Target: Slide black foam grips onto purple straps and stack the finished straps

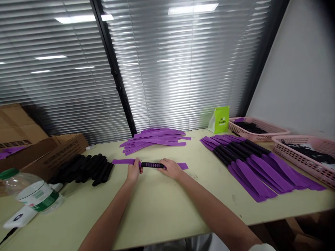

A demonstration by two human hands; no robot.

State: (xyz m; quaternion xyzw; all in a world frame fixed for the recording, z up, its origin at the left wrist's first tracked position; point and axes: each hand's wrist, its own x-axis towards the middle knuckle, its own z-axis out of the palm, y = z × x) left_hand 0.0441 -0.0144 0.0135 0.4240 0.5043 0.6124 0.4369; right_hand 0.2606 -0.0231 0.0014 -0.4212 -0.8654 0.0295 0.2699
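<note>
You have the black sleeve [153, 165] in front of you, between your two hands over the middle of the table [157, 216], with a purple strap [124, 161] running through it and showing at both ends. Your left hand [134, 170] is closed around the strap at the sleeve's left end, thumb and fingers pinched together; your right hand [171, 168] covers the sleeve's right end, its fingers curled over, though you cannot tell from here whether they grip sleeve, strap or both. Whether the piece rests on the table or is lifted just off it is also hard to tell. It looks light and not fragile: the strap seems soft, flat and bendable, the sleeve thicker and somewhat firmer, perhaps padded, and there is no obvious sign that it is slippery. The two sleeve ends look like good places to take hold, since there you can pinch strap and edge together, while a loose tail alone would likely flop. The long axis lies left to right, nearly square across in front of you, the right tip a touch nearer than the left; the sleeve lies along the same line, its row of purple-showing slots facing up, and the tail to the left of your left hand sticks out almost straight
</note>
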